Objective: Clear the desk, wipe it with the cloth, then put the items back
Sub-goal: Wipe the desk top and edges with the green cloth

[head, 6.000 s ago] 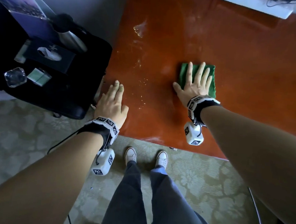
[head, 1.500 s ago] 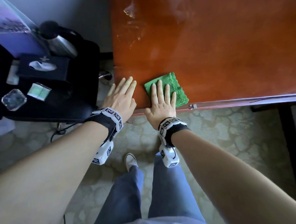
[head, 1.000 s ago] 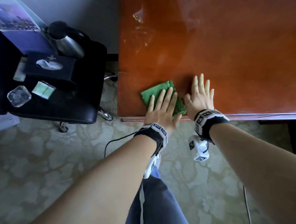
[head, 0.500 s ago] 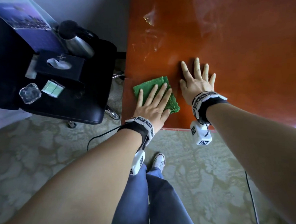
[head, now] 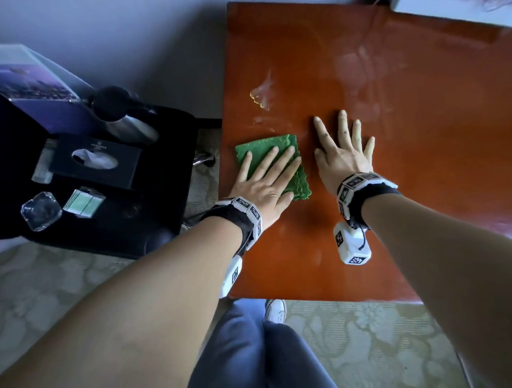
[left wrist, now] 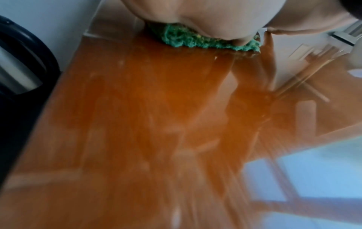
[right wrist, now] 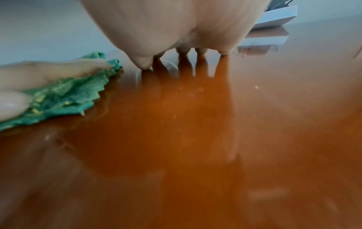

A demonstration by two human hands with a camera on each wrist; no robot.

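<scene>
A green cloth (head: 257,147) (left wrist: 197,41) (right wrist: 68,96) lies on the glossy orange-brown desk (head: 419,93) near its left edge. My left hand (head: 266,179) presses flat on the cloth with straight fingers and covers its near part. My right hand (head: 343,148) rests flat on the bare desk just to the right of the cloth, fingers spread, holding nothing. In the right wrist view its fingertips (right wrist: 200,50) touch the desk surface. Wet streaks (head: 262,96) shine on the desk beyond the cloth.
Left of the desk, a black chair seat (head: 145,223) holds a black tissue box (head: 96,161), a steel kettle (head: 127,120), a glass ashtray (head: 41,210), a small green-and-white packet (head: 83,202) and a leaflet stand (head: 31,81). A white object (head: 458,8) sits at the desk's far edge. Patterned carpet lies below.
The cloth passed from my right hand to my left hand about a second ago. Since then both hands have slid away from the desk's near edge, the left one pushing the cloth.
</scene>
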